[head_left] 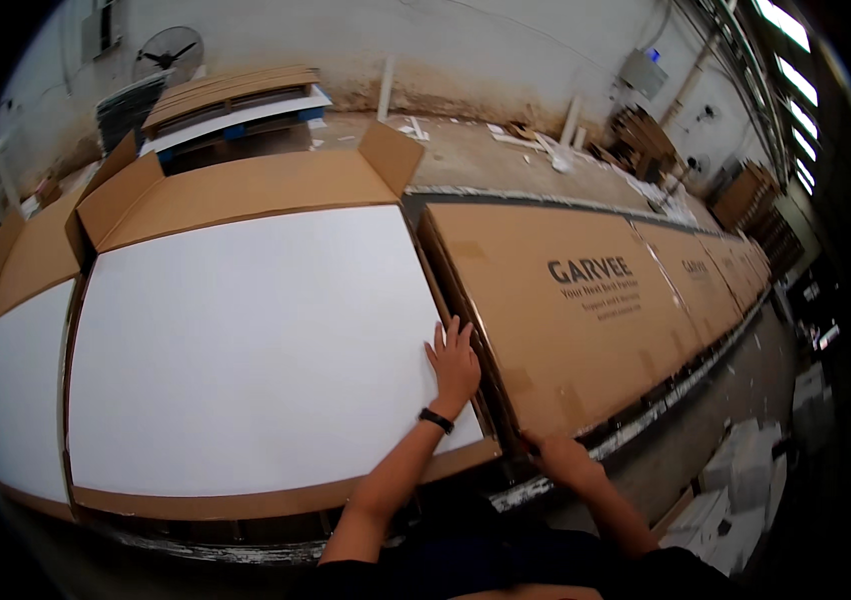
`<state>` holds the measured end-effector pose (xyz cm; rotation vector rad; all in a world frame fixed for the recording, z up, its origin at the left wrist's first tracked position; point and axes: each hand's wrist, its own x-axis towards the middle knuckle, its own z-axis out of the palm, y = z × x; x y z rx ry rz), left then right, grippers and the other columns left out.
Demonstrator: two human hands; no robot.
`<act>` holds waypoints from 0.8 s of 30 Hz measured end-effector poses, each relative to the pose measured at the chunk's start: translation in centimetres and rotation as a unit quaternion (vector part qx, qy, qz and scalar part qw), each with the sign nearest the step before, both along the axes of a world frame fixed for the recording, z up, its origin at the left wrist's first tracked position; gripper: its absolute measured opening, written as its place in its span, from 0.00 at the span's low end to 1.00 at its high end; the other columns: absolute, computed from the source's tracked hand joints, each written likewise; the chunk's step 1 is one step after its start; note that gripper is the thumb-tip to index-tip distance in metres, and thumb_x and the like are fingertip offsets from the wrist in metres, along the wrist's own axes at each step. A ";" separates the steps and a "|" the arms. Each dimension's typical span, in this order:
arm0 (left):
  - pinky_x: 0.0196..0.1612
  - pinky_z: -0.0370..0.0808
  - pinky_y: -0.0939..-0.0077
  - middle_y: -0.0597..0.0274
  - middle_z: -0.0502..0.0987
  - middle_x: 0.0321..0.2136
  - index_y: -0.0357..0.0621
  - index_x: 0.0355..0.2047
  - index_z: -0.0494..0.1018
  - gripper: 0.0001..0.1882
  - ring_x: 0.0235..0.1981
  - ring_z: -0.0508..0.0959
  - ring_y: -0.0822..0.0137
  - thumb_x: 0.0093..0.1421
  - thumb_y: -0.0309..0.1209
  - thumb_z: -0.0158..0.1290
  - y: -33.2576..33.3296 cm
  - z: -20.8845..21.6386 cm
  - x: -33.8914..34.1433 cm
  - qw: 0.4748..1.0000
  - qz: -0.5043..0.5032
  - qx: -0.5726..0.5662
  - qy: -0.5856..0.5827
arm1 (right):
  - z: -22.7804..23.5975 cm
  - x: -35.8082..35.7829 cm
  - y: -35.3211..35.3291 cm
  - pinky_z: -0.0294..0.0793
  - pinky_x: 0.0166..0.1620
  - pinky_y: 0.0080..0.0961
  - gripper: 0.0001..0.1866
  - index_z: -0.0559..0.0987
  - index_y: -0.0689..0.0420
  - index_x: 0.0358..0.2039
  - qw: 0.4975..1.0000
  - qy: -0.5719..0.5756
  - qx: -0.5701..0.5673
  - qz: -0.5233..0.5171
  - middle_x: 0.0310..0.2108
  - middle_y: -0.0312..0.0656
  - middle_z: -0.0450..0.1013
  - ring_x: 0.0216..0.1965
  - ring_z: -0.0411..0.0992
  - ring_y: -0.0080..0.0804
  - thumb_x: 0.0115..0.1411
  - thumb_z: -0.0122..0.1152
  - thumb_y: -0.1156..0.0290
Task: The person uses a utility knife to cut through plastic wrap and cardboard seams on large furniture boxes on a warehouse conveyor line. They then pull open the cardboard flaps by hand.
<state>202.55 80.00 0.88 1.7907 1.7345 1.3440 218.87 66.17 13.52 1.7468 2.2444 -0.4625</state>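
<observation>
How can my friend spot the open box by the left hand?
Find the nearest closed brown cardboard box with dark printing. Left of it lies the big open brown cardboard box, the left hand at its right edge. Its flat white panel looks wider than the one in the open brown cardboard box farther left.

Long bench: open cartons left, closed cartons right.

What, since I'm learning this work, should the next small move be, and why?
Perhaps ease the closed box slightly rightward: the right hand is at its near corner, and only a narrow gap parts that box from the open box.
</observation>
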 end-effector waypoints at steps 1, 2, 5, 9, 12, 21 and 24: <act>0.56 0.41 0.31 0.55 0.53 0.60 0.45 0.54 0.61 0.25 0.63 0.47 0.46 0.54 0.27 0.43 -0.3 0.0 0.4 0.997 -0.030 -0.029 0.064 | 0.6 0.3 -2.2 0.71 0.35 0.44 0.24 0.62 0.47 0.55 0.999 -0.012 -0.029 -0.043 0.30 0.55 0.73 0.32 0.73 0.52 0.56 0.52 0.66; 0.56 0.40 0.29 0.55 0.52 0.61 0.43 0.55 0.60 0.26 0.63 0.45 0.46 0.53 0.27 0.44 -0.7 0.0 0.9 0.988 -0.062 -0.056 0.131 | 0.8 0.6 -4.4 0.71 0.34 0.45 0.28 0.59 0.47 0.58 0.994 -0.023 -0.058 -0.087 0.29 0.54 0.73 0.31 0.73 0.52 0.56 0.53 0.66; 0.56 0.38 0.28 0.54 0.50 0.61 0.37 0.56 0.59 0.28 0.63 0.44 0.45 0.53 0.27 0.43 -2.0 -1.8 2.4 0.937 -0.111 -0.005 0.331 | -2.3 1.9 -8.1 0.71 0.30 0.44 0.33 0.52 0.39 0.62 0.989 0.051 0.019 -0.136 0.25 0.53 0.73 0.27 0.72 0.53 0.57 0.52 0.66; 0.54 0.34 0.25 0.57 0.53 0.61 0.39 0.56 0.59 0.28 0.64 0.43 0.46 0.52 0.26 0.43 -3.0 -2.0 2.0 0.930 -0.146 0.005 0.337 | -9.2 2.6 -11.8 0.69 0.27 0.40 0.35 0.50 0.36 0.63 0.965 0.130 0.138 -0.180 0.27 0.49 0.69 0.24 0.70 0.50 0.57 0.51 0.68; 0.55 0.34 0.26 0.57 0.59 0.57 0.49 0.45 0.69 0.18 0.62 0.49 0.46 0.52 0.25 0.43 -3.5 -0.7 2.0 0.934 -0.163 0.004 0.319 | -13.9 3.0 -13.9 0.69 0.28 0.41 0.37 0.51 0.40 0.63 0.946 0.173 0.174 -0.210 0.31 0.48 0.68 0.27 0.69 0.52 0.55 0.53 0.73; 0.58 0.48 0.46 0.62 0.70 0.33 0.49 0.27 0.74 0.09 0.47 0.65 0.58 0.50 0.24 0.44 -3.8 0.2 2.0 0.935 -0.231 0.105 0.249 | -16.5 2.7 -14.9 0.69 0.25 0.39 0.34 0.54 0.44 0.62 0.905 0.252 0.289 -0.183 0.26 0.48 0.67 0.23 0.69 0.49 0.56 0.53 0.72; 0.54 0.53 0.52 0.64 0.70 0.29 0.47 0.24 0.72 0.07 0.42 0.68 0.61 0.50 0.24 0.44 -3.8 -0.1 2.2 0.927 -0.247 0.107 0.262 | -14.1 2.8 -13.9 0.70 0.25 0.39 0.35 0.52 0.40 0.62 0.931 0.205 0.244 -0.179 0.26 0.49 0.67 0.23 0.69 0.49 0.56 0.53 0.71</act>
